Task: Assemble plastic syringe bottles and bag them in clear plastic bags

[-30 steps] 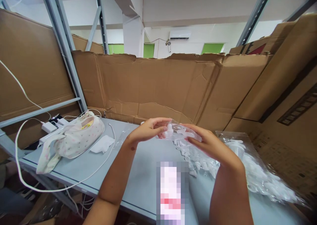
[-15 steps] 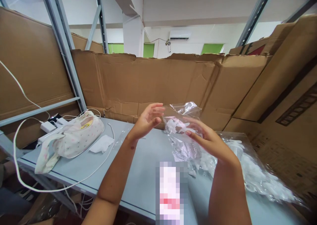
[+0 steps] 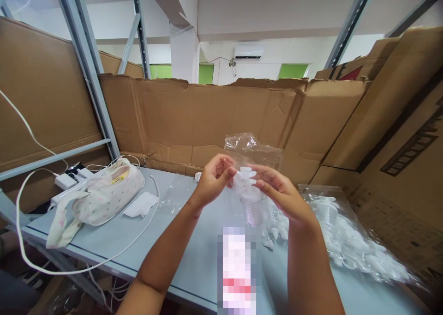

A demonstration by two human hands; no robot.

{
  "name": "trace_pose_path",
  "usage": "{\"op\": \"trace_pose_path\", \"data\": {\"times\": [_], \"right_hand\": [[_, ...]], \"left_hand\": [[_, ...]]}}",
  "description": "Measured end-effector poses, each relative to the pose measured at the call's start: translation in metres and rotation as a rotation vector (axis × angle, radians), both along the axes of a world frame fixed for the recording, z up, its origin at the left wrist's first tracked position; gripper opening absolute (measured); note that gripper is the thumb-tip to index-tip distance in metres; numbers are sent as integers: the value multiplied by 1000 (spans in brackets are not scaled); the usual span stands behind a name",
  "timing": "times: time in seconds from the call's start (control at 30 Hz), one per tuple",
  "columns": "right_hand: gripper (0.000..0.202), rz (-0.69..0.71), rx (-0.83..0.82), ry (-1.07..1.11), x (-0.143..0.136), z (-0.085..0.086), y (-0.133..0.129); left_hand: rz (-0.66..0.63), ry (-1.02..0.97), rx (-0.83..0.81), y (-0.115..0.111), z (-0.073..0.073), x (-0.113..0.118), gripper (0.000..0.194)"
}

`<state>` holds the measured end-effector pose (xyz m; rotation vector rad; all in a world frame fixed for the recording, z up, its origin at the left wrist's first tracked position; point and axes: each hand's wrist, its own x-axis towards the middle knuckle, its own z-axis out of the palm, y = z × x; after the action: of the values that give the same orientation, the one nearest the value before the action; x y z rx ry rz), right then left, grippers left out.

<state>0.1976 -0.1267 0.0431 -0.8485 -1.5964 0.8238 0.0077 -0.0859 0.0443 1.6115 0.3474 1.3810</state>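
A clear plastic bag (image 3: 254,206) with white plastic parts and a stack of clear ribbed pieces inside hangs between my hands above the table. Its loose top sticks up behind my fingers. My left hand (image 3: 218,176) grips the bag's left side with curled fingers. On the other side my right hand (image 3: 277,190) holds it between thumb and fingers. Just below and right of the bag lie more white plastic pieces (image 3: 279,226), partly hidden by my right forearm.
A large clear bag of white parts (image 3: 356,241) lies at the right. At the left are a patterned white pouch (image 3: 107,195), a white tissue (image 3: 141,204), a power strip and a looping white cable. Cardboard walls (image 3: 207,121) enclose the grey table (image 3: 194,250).
My left hand has moved right and closed on the bag's side. The bag has turned more upright, its parts now bunched between my hands. A small white piece behind my left hand has come into view.
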Motion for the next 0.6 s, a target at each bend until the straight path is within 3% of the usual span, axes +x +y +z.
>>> {"op": "trace_pose_path", "data": {"times": [0.13,0.23,0.4,0.6], "right_hand": [[41,-115,23,306,-6,-5,12],[45,-105,21,438,-14,-7,17],[55,-22,4,379,-25,-6,14],[67,42,40,291,-20,-4,9]], "left_hand": [[-43,228,-20,-2,-2,0,53],[-15,315,-40,-2,-5,3,46],[33,249,-68,0,-7,9,26],[17,68,-197,3,-4,10,25]]}}
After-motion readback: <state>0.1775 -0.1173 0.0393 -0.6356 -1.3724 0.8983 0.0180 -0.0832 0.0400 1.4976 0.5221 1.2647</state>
